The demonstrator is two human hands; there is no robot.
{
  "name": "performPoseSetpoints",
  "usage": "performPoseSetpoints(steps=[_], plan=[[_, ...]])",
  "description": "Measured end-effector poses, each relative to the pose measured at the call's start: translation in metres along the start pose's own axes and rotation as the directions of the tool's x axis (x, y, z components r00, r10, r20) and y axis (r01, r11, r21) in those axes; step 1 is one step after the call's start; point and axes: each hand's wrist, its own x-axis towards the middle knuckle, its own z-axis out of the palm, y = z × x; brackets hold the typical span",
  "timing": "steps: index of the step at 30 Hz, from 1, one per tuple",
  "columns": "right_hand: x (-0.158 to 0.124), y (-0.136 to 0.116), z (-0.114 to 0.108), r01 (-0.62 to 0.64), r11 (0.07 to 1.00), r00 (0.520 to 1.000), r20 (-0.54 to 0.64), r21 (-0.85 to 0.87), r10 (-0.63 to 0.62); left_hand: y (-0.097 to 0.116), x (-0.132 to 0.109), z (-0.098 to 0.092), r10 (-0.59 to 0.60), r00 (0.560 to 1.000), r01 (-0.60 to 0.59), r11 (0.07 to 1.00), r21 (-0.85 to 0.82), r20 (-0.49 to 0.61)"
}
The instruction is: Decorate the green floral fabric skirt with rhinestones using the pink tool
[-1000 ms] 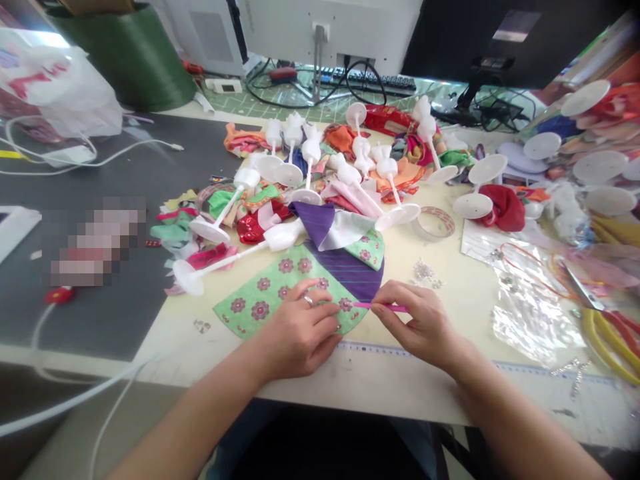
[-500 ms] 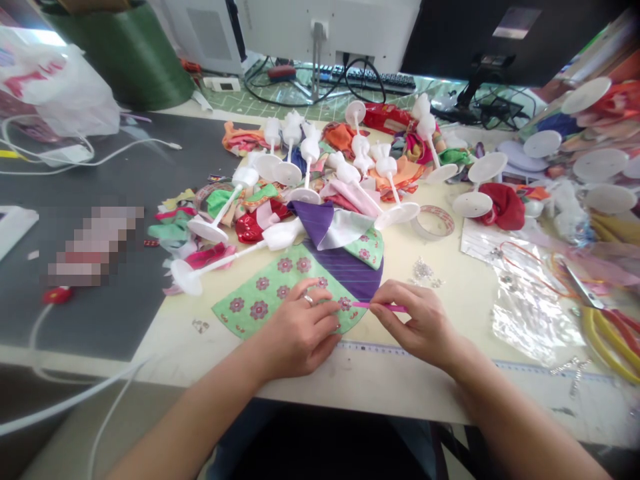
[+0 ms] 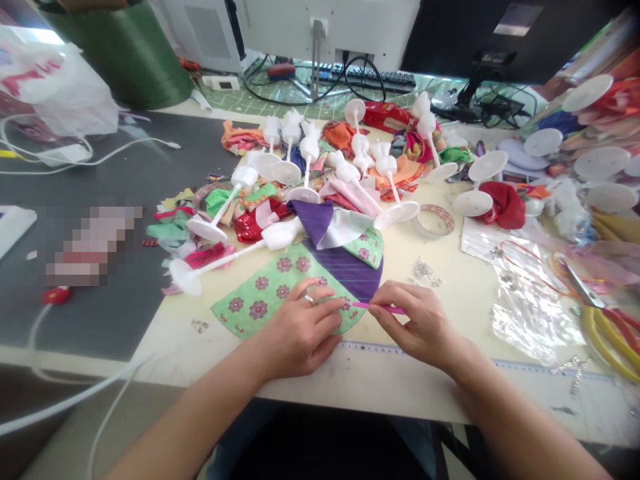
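Note:
A light green cloth piece (image 3: 243, 303) with reddish flower motifs lies on the table, attached or next to a purple cloth piece (image 3: 345, 267). My left hand (image 3: 307, 327) rests on the green cloth, fingers spread and pressing lightly on it, a ring on one finger. Between the thumb and fingers of my right hand (image 3: 415, 320) is a thin pink stick (image 3: 387, 309), like a slim pen. Its tip reaches a flower near the cloth's right corner, beside my left fingertips. Whatever lies under my left palm is hidden. Tiny silvery bits (image 3: 423, 268) lie beyond my right hand.
White plastic doll forms on stands (image 3: 310, 150) and coloured cloth scraps crowd the back. A tape roll (image 3: 434, 221), a clear plastic bag (image 3: 533, 320) and yellow-handled scissors (image 3: 600, 340) lie rightward. A ruler strip (image 3: 380, 347) runs along the front edge.
Almost nothing differs. My right hand and the pink stick have shifted very slightly left; my left hand stays on the cloth.

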Motion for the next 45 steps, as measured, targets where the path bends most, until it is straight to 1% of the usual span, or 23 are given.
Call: performPoseSetpoints(steps=[5,8,10,11,12,13,15,16,17,18,19,20,24,27,32,36,45], plan=[[0.001,-0.003,0.000,0.011,1.000,1.000,0.010,-0.018,-0.011,-0.001,0.000,0.001,0.011,1.000,-0.012,1.000,0.028,0.029],[0.002,-0.003,-0.006,0.014,1.000,1.000,-0.011,-0.017,-0.014,-0.001,0.000,0.002,0.010,0.999,-0.011,0.999,0.035,0.041],[0.001,0.000,-0.016,-0.004,0.999,0.997,-0.081,-0.034,0.001,-0.001,0.000,0.002,0.009,0.999,-0.010,0.999,0.031,0.038],[0.000,0.004,-0.022,-0.031,0.997,0.988,-0.151,-0.065,0.021,-0.001,0.000,0.002,0.009,0.999,-0.010,1.000,0.027,0.035],[-0.001,0.008,-0.029,-0.074,0.991,0.969,-0.241,-0.108,0.046,-0.001,0.000,0.002,0.010,0.999,-0.010,1.000,0.023,0.032],[-0.003,0.013,-0.036,-0.141,0.977,0.936,-0.343,-0.159,0.079,-0.001,0.000,0.003,0.010,1.000,-0.011,1.000,0.018,0.028],[-0.007,0.023,-0.049,-0.319,0.917,0.838,-0.522,-0.238,0.156,-0.001,-0.001,0.003,0.008,1.000,-0.008,1.000,0.012,0.025],[-0.009,0.028,-0.055,-0.403,0.880,0.792,-0.577,-0.253,0.197,-0.001,0.000,0.003,0.007,1.000,-0.007,1.000,0.010,0.026],[-0.011,0.032,-0.059,-0.466,0.847,0.756,-0.612,-0.257,0.231,-0.001,0.000,0.003,0.007,1.000,-0.007,1.000,0.009,0.027],[-0.012,0.035,-0.061,-0.508,0.822,0.735,-0.628,-0.258,0.257,-0.001,0.000,0.003,0.008,1.000,-0.008,1.000,0.008,0.027],[-0.012,0.037,-0.062,-0.530,0.806,0.728,-0.629,-0.265,0.272,-0.001,0.001,0.003,0.010,1.000,-0.011,1.000,0.008,0.027],[-0.012,0.038,-0.062,-0.535,0.797,0.736,-0.619,-0.282,0.275,-0.001,0.001,0.003,0.013,1.000,-0.013,1.000,0.009,0.027],[-0.009,0.038,-0.056,-0.494,0.779,0.811,-0.527,-0.385,0.254,-0.002,0.001,0.001,0.015,1.000,-0.015,1.000,0.018,0.013],[-0.008,0.039,-0.053,-0.477,0.774,0.834,-0.492,-0.416,0.250,-0.002,0.000,0.001,0.011,1.000,-0.011,1.000,0.027,0.000],[-0.008,0.041,-0.051,-0.478,0.773,0.844,-0.463,-0.417,0.272,-0.004,0.000,0.000,0.005,1.000,-0.005,1.000,0.029,-0.027],[-0.007,0.042,-0.050,-0.486,0.772,0.847,-0.438,-0.410,0.301,-0.003,0.000,-0.002,-0.003,1.000,0.004,0.999,0.032,-0.019],[-0.007,0.043,-0.049,-0.489,0.747,0.853,-0.427,-0.451,0.301,-0.003,0.000,-0.003,-0.006,1.000,0.006,0.999,0.035,-0.017]])
